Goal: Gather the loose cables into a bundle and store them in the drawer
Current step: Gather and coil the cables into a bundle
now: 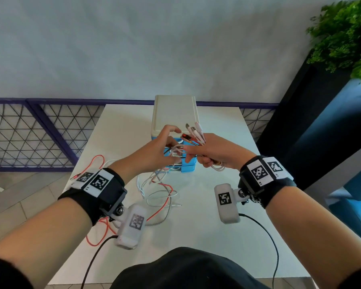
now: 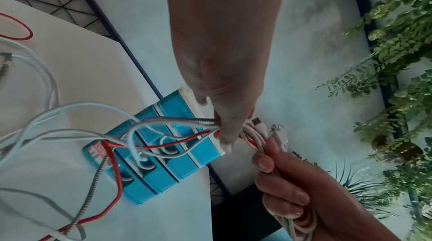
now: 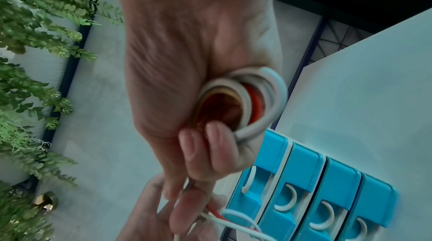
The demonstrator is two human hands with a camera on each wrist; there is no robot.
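Observation:
My right hand point(image 1: 215, 151) grips a coiled bundle of cables point(image 1: 196, 132) above the table, its connector ends sticking up past the knuckles. In the right wrist view its fingers point(image 3: 198, 145) curl round the white and red loops point(image 3: 271, 86). Just to the left, my left hand point(image 1: 154, 151) pinches several strands point(image 2: 177, 124) that run out of the bundle. Those white, red and braided metal strands hang down to loose cables point(image 1: 161, 190) lying on the white table point(image 1: 206, 226). Behind the hands stands a blue drawer unit point(image 1: 175, 113) with a white top, its drawers point(image 3: 304, 171) closed.
A purple railing with wire mesh point(image 1: 29, 132) runs behind the table. A dark planter point(image 1: 311, 122) with green foliage point(image 1: 346, 34) stands to the right. A red cable loop point(image 1: 96, 161) lies near the table's left edge. Black wrist-camera leads point(image 1: 265, 230) cross the near table.

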